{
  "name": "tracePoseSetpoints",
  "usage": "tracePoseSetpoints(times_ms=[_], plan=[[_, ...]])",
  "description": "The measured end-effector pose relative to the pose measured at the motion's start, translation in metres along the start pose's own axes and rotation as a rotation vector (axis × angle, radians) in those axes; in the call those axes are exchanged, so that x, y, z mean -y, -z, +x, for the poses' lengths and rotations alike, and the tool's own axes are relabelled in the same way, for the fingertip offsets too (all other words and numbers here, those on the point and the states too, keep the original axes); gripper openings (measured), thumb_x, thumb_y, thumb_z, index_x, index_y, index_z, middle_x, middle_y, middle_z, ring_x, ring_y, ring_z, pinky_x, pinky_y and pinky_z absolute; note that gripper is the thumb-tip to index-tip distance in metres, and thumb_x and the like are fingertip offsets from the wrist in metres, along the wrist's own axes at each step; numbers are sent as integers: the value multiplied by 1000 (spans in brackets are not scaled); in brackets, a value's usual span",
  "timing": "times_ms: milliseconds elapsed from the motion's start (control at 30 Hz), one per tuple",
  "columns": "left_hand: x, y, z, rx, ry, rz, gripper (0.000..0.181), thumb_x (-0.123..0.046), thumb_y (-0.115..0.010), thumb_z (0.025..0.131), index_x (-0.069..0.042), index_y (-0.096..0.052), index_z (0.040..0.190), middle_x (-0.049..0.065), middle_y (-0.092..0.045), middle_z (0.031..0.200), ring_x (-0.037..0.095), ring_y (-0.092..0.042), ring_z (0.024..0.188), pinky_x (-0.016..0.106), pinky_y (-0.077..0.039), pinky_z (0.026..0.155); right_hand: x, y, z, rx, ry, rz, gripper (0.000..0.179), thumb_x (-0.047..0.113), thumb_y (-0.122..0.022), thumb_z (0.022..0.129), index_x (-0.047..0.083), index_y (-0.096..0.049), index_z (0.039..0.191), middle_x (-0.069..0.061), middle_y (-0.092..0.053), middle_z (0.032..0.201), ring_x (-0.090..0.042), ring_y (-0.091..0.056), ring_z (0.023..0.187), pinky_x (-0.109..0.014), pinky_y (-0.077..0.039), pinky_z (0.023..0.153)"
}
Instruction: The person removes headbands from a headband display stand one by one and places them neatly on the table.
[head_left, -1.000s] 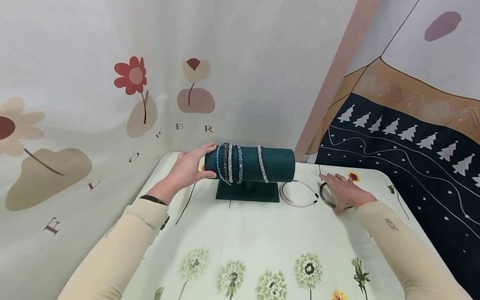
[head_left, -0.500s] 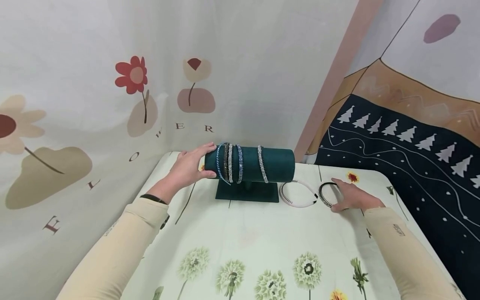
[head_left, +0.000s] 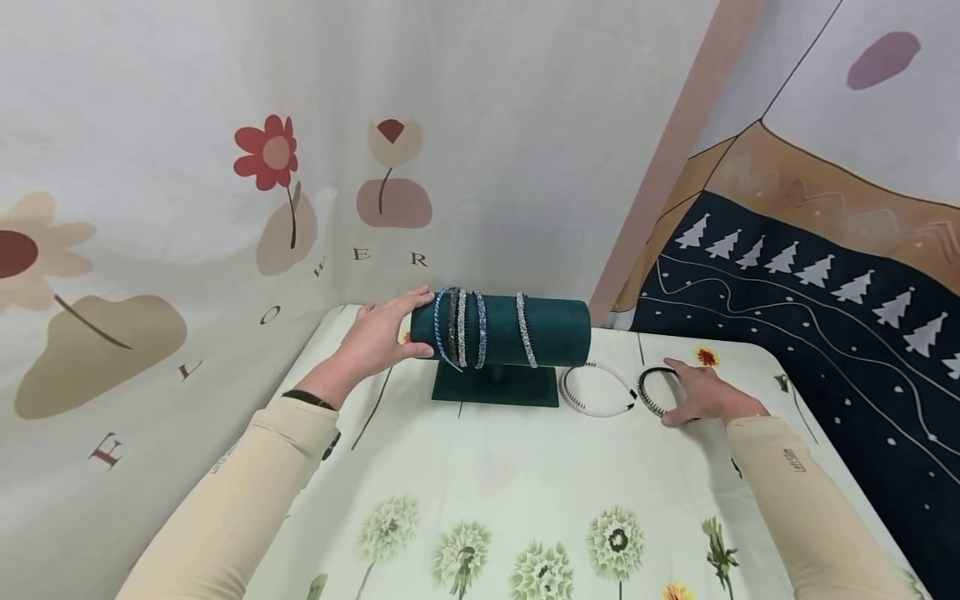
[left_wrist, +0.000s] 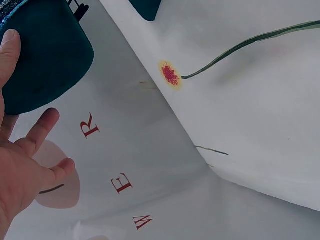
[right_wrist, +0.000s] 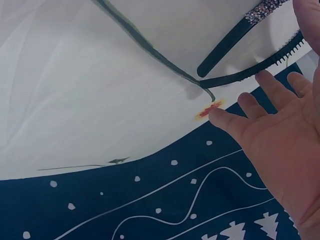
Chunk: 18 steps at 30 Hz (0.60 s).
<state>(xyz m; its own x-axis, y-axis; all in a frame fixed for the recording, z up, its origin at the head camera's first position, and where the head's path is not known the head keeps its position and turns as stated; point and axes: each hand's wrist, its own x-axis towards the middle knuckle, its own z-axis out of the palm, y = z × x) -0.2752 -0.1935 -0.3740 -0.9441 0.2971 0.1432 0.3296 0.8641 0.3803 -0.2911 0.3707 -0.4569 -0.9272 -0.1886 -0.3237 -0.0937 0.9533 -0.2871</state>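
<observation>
In the head view, my left hand (head_left: 375, 337) grips the left end of a dark green roll-shaped display stand (head_left: 558, 329), thumb in front and fingers over the top. Several glittery headbands (head_left: 482, 329) sit round the roll, most of them near that hand. My right hand (head_left: 705, 393) spans a black toothed headband (head_left: 647, 393) lying on the table at the right. In the right wrist view its fingers are straight and spread, tips right at the toothed arm of the headband (right_wrist: 250, 72). The other arm carries sparkling stones.
A pale pink headband (head_left: 600, 412) lies between the stand and my right hand. The flower-print tablecloth (head_left: 495, 467) covers the table. Behind hangs a pale printed curtain (head_left: 510, 167), and a dark blue tree-print cloth (head_left: 810, 333) drops along the right edge.
My right hand has drawn back to the right from over the black headband, uncovering more of it, then stayed there. The left hand and stand have not moved.
</observation>
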Motion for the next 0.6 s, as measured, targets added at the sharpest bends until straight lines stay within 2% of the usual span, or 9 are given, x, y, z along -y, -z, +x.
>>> tracePoseSetpoints(times_ms=[300,600], plan=[[-1,-1,-2,1,5,-3,95,-38,-87,91,-22,-35,169,4,-27,179,39,-38,160,74,-15,130,-2,-4,4,10,-14,10,130,50,-96,75,2,-20,169,-43,-33,163,-66,-26,148,-81,-34,115],[-2,-1,-2,-6,-3,9,95,-38,-87,91,-21,-35,169,5,-28,179,38,-37,160,75,-16,129,2,-5,0,1,-14,27,127,44,-97,77,-3,-21,167,-43,-33,162,-66,-28,147,-80,-35,116]])
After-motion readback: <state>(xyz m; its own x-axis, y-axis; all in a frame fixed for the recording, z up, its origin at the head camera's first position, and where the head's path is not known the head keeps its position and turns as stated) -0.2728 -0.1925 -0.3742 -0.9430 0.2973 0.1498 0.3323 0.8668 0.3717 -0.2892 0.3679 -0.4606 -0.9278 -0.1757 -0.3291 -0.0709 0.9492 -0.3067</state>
